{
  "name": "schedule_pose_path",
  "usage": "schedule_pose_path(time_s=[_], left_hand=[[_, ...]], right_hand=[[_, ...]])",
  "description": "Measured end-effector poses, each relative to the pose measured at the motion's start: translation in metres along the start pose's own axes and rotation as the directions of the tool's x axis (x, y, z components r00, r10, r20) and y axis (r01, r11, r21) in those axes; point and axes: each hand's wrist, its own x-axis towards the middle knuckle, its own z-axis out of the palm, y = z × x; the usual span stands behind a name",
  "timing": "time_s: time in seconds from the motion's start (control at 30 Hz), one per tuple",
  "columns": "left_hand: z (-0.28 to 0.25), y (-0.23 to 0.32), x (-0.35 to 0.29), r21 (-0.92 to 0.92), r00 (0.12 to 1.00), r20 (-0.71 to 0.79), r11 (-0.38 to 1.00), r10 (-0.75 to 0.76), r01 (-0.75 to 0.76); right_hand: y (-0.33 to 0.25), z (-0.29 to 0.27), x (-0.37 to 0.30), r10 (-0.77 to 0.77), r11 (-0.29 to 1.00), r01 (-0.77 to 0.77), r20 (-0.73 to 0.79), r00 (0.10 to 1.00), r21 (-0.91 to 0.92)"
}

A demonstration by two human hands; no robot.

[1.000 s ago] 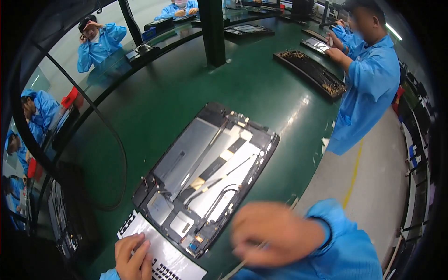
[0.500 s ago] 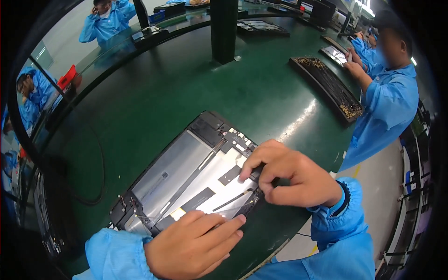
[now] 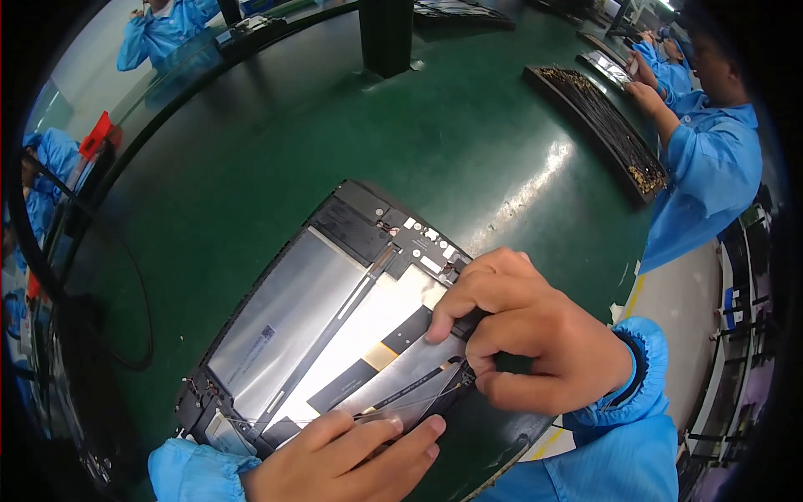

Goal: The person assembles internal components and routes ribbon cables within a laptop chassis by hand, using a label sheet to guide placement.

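The scene is viewed from the wearer's head through a wide fisheye lens, angled forward and down; the bare left hand [image 3: 343,462] and bare right hand [image 3: 548,335] are framed close, the glossy green tabletop [image 3: 251,167] farther off.

Electronics workshop: green bench [image 3: 276,151], opened flat device [image 3: 288,309], parts tray [image 3: 617,167] (blue-smocked co-workers [image 3: 715,163] too).

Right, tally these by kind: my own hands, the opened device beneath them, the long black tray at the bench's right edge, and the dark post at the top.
Your own: left hand and right hand, 2
Opened device: 1
Long black tray: 1
Dark post: 1
Total: 5
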Motion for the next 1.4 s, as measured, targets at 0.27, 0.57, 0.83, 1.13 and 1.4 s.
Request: schedule_pose_path(time_s=[0.27,0.57,0.83,1.13,1.4], left_hand=[[0.0,0.003,0.001,0.042,1.0,-0.009,0.999,0.006,-0.006],[-0.004,0.005,0.002,0.067,1.0,0.026,0.998,-0.008,0.006],[0.005,0.002,0.025,0.043,1.0,-0.012,0.999,0.0,0.001],[0.011,-0.003,0.024,-0.025,0.998,-0.06,0.999,0.033,-0.034],[0.012,-0.004,0.023,-0.042,0.994,-0.104,0.999,0.015,-0.02]], right_hand=[[0.001,-0.002,-0.001,0.018,0.998,-0.017,-0.015,1.0,0.065],[0.001,-0.002,-0.001,0.005,1.0,-0.005,0.003,1.0,0.004],[0.001,-0.002,-0.004,-0.003,1.0,0.003,-0.002,1.0,-0.018],[0.009,-0.012,-0.014,0.08,0.99,-0.063,-0.139,0.987,0.125],[0.005,-0.008,-0.01,-0.034,0.999,0.037,-0.106,0.994,0.019]])
